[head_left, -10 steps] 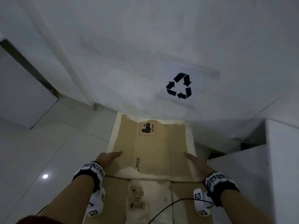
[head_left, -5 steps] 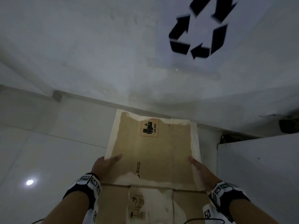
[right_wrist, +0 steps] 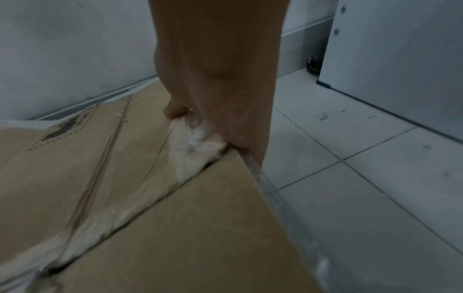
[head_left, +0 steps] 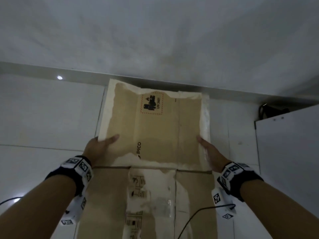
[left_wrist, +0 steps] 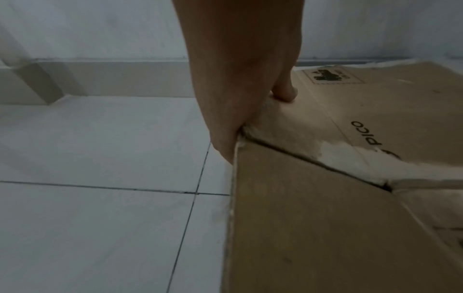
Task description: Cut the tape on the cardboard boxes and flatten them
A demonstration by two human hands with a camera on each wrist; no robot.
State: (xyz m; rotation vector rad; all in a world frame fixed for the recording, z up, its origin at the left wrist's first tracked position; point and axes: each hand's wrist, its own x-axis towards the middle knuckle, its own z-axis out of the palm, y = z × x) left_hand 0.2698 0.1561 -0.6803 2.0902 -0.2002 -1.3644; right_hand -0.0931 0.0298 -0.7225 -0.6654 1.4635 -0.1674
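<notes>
A flattened brown cardboard box (head_left: 155, 131) with torn white patches, a battery label and "PICO" print hangs low over the tiled floor, its far edge near the wall's skirting. My left hand (head_left: 99, 146) grips its left edge, thumb on top (left_wrist: 283, 93) and fingers under. My right hand (head_left: 209, 150) grips the right edge the same way, thumb on top (right_wrist: 175, 110). The near panel (head_left: 151, 200) carries torn paper and clear tape remnants. Both wrist views show the card (left_wrist: 350, 198) (right_wrist: 150, 208) pinched at its fold line.
White floor tiles (head_left: 48, 118) lie on both sides. A white wall (head_left: 155, 40) with a skirting stands just beyond the card. A white cabinet (head_left: 290, 152) stands at right, with a dark object (head_left: 269, 109) behind it. A black cable (head_left: 198, 214) crosses the near panel.
The view has tilted down and closer to the wall; the recycling sign has left the frame. The card has moved toward the skirting, both hands still gripping its edges.
</notes>
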